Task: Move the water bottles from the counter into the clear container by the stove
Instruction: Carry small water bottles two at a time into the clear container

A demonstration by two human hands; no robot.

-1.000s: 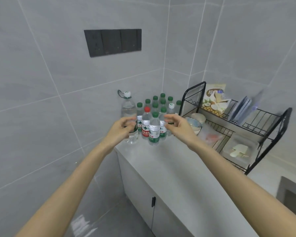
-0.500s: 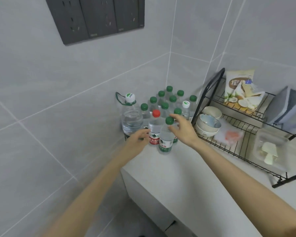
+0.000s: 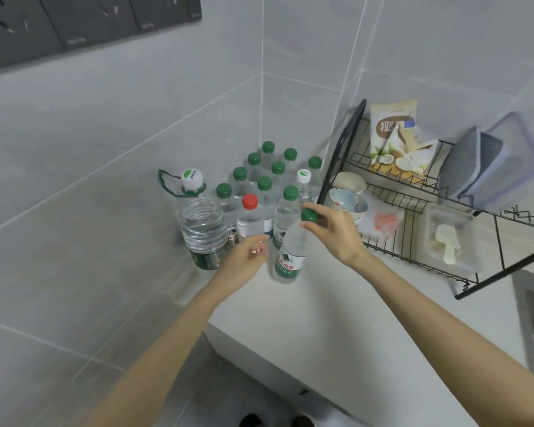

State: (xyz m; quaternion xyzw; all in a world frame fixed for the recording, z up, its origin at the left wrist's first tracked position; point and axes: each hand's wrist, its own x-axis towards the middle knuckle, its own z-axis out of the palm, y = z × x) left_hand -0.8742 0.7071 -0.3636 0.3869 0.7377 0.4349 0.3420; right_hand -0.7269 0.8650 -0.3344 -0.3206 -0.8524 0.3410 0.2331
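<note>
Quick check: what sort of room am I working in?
Most likely a home kitchen: a counter in a tiled corner, a black wire dish rack holding bowls, and water bottles clustered beside it.

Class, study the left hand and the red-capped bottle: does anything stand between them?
Nothing visible does. The left hand is at the foot of the red-capped clear plastic bottle, in the gap between the large ribbed clear jug and the tilted green-capped bottle that the right hand pinches by its cap.

Right hand (image 3: 336, 238) pinches front bottle (image 3: 290, 254) by cap (image 3: 309, 215).
</note>
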